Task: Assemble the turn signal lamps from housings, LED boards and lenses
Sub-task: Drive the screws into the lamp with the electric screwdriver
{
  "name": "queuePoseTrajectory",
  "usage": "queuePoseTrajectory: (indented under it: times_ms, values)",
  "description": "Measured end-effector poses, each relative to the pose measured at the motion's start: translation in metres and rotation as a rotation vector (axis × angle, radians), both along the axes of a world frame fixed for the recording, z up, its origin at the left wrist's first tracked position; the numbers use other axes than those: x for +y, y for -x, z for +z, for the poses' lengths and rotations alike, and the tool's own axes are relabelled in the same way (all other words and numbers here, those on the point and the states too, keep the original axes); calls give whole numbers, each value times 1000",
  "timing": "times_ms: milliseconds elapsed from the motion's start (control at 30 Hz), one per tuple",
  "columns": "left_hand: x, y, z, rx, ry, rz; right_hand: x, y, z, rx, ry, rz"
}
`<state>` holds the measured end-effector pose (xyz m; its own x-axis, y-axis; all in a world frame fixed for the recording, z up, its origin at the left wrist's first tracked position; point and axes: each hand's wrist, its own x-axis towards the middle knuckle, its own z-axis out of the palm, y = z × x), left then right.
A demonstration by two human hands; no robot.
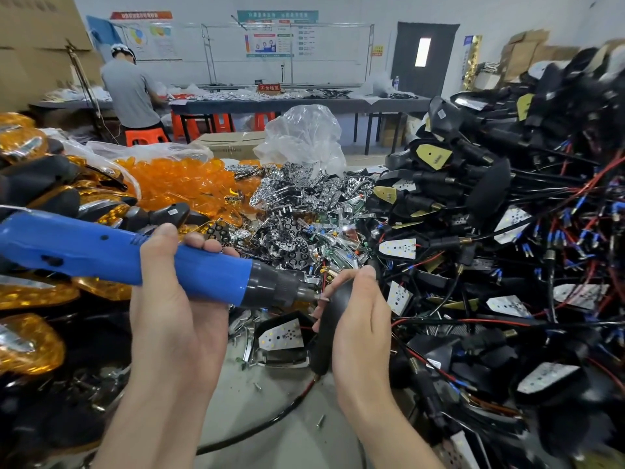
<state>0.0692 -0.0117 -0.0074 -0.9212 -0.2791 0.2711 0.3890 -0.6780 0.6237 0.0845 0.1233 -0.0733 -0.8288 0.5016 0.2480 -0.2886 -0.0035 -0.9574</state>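
- Housing (326, 328): black, held low centre over the worktop (270, 431), open side facing left, with a white LED board (280, 334) seated in it.
- Right hand (362, 333): fingers clamped round the housing stem; red/black lead hangs below.
- Left hand (176, 299): fingers wrapped round a blue electric screwdriver (118, 255), lying roughly level, bit tip just beside the right fingertips at the housing top.
- Loose screws (320, 420) on the worktop near the hands.
- Behind: chrome reflector pile (297, 204), amber lens heap (182, 184), clear plastic bag (304, 137).
- Right: big tangle of wired housings (490, 231) with boards.
- Left: amber-lensed lamps (30, 346) stacked.
- Far back: a person (130, 93) at another bench.
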Motion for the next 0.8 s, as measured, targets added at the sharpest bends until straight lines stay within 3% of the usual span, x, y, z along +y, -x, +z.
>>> queuePoseTrajectory:
  times_ms: [800]
  values:
    - [14,-2,-6,-55,-66,4,0,1,-4,30,-12,-167]
